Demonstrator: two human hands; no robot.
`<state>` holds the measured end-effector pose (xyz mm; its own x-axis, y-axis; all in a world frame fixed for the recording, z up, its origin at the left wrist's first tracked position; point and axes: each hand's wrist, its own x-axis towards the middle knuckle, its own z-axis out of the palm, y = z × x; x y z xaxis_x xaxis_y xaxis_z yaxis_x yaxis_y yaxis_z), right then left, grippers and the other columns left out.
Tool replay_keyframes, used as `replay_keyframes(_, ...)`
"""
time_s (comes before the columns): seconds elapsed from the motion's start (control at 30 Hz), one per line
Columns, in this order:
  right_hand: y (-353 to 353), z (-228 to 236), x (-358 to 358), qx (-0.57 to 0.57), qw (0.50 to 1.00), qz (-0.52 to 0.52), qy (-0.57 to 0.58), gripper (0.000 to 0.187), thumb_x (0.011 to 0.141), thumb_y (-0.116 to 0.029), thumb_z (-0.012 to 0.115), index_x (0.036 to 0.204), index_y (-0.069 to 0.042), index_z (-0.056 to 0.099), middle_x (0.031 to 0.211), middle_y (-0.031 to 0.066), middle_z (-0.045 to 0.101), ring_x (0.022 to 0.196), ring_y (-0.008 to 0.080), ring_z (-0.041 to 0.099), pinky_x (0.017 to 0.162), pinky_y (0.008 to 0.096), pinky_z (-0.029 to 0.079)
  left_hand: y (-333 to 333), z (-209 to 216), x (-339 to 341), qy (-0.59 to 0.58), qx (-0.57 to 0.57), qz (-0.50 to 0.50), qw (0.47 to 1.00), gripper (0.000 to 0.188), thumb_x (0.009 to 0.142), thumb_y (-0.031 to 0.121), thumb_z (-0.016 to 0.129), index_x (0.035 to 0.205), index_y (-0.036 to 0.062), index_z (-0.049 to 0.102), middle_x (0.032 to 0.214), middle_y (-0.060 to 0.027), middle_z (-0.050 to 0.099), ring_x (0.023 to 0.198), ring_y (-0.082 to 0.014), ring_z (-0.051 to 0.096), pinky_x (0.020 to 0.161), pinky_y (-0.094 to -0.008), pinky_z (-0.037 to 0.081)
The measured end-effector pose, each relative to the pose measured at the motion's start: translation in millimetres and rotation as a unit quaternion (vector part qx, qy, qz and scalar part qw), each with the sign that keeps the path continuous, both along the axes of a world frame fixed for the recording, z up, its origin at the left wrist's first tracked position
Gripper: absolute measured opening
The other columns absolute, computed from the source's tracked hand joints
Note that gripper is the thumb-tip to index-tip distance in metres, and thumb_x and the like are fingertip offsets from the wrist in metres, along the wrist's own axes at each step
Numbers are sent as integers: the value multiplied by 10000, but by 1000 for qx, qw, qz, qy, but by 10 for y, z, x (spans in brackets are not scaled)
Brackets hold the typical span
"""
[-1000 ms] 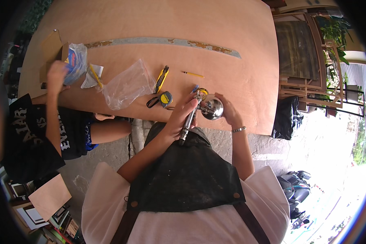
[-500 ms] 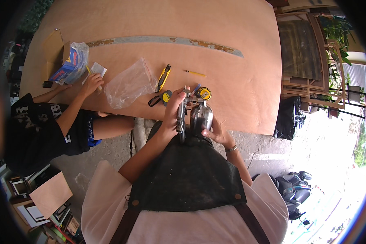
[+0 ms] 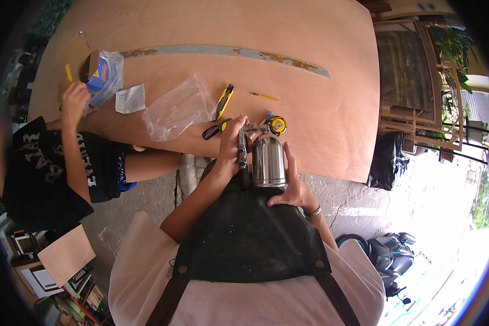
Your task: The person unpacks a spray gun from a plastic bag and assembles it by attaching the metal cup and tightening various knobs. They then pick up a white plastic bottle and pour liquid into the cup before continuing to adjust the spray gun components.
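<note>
My left hand (image 3: 231,144) is closed round the handle of a metal spray gun (image 3: 243,146), held over my apron at the table's near edge. A shiny steel cup (image 3: 269,160) is attached to the gun's right side. Close beside that cup, my right hand (image 3: 298,191) has its thumb and fingers apart; whether a fingertip touches the metal I cannot tell. Just beyond the gun lies a yellow tape measure (image 3: 277,125). A second tape measure (image 3: 224,125) is partly hidden behind my left hand.
On the wooden board (image 3: 331,119) lie a yellow utility knife (image 3: 224,102), a yellow pencil (image 3: 266,98), a clear plastic bag (image 3: 179,111), a paper slip (image 3: 130,99) and a long metal strip (image 3: 228,51). At left, a co-worker's hand (image 3: 75,99) is near a plastic-wrapped blue box (image 3: 100,79).
My right hand has loosened from the cup and spread its fingers beside it. The cup now shows more fully. The co-worker's hand has moved left, off the paper, with a yellow pencil.
</note>
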<state>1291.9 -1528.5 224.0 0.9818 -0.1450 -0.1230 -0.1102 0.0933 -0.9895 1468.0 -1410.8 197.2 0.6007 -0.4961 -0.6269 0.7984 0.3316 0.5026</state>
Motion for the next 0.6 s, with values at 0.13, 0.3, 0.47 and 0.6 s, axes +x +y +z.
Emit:
replay_keyframes(0.13, -23, -28, -48, -81, 994, 1, 76, 1276, 647, -245, 942, 1560, 13, 88, 1526, 242, 349, 1308, 288, 517, 1026, 398, 460, 70, 60, 8, -18, -31, -37, 999, 250, 979, 386, 574, 884, 157, 542, 684, 35, 525, 507, -55, 519, 466, -192, 410)
replay_keyframes(0.3, -128, 146, 61, -414, 906, -3, -94, 1041, 635, -470, 892, 1422, 26, 425, 1355, 210, 530, 949, 296, 684, 888, 402, 537, 69, -37, 3, 15, -68, -30, 997, 251, 981, 383, 572, 930, 138, 545, 667, 25, 559, 512, -54, 525, 451, -198, 402)
replay_keyframes(0.47, -203, 232, 335, -449, 860, -109, -218, 1102, 561, -747, 793, 1296, 29, 525, 1292, 230, 559, 1071, 346, 605, 872, 401, 528, 69, 55, -76, -66, -10, -54, 996, 364, 964, 330, 626, 1176, 58, 508, 716, 15, 574, 514, -45, 517, 457, -195, 408)
replay_keyframes(0.6, -225, 164, 495, -229, 931, -134, -249, 1125, 618, -743, 772, 1387, 4, 430, 1379, 273, 497, 1140, 345, 593, 998, 465, 461, 109, 35, -115, -109, -32, -108, 988, 451, 953, 280, 660, 1276, 28, 471, 863, -5, 599, 661, -34, 546, 583, -201, 447)
